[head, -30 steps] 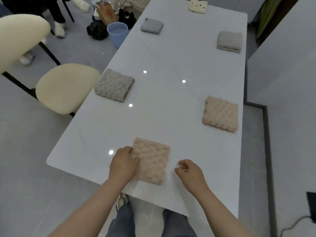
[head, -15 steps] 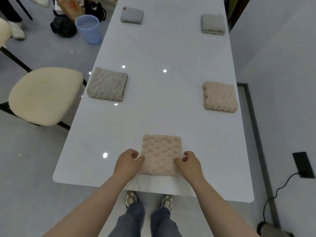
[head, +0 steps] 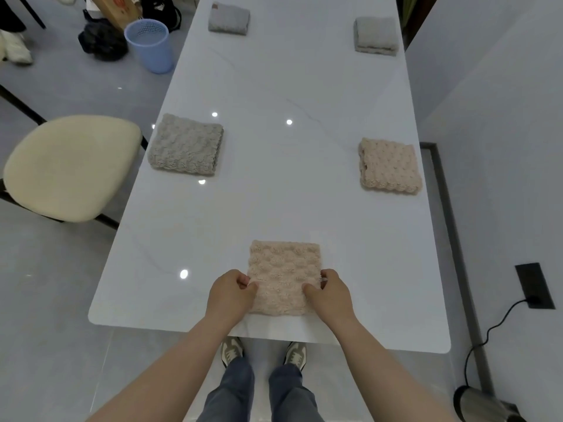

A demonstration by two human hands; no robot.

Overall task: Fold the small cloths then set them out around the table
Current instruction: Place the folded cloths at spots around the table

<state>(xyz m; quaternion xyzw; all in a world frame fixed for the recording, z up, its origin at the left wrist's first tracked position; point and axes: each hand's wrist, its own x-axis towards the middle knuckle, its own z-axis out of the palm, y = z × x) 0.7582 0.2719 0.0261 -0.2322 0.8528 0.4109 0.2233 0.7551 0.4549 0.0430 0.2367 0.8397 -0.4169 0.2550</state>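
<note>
At the near end of the white table (head: 274, 202), midway along its short edge, lies the near pink cloth (head: 285, 266), folded to a flat square and set just inside the edge. The head view is the only one supplied.

Hands: the left hand (head: 230, 295) grips the cloth's left side, fingers curled, thumb pressed on the top face. The right hand (head: 332, 295) grips the right side in the same manner. The cloth rests on the surface between them.

Other cloths, all folded and each well apart from the others:
- a grey cloth (head: 185, 146) at the left long edge, about mid-length;
- a second pink cloth (head: 390, 167) opposite it at the right long edge;
- a far-left grey cloth (head: 229, 18) and a far-right grey cloth (head: 376, 35) towards the far end.

Surface: glossy, faintly veined, with rounded corners and several bright spots of reflected ceiling light.

Room: grey floor (head: 45, 284). A cream padded chair (head: 70, 166) stands beside the left long edge. A blue mesh bin (head: 150, 45) and a black bag (head: 102, 41) sit on the floor near the far-left corner. A pale wall (head: 502, 117) runs close along the right side; a black socket plate (head: 533, 286) with a black cable (head: 487, 333) lies near the near-right corner. The person's shoes (head: 231, 350) show below the near edge.
</note>
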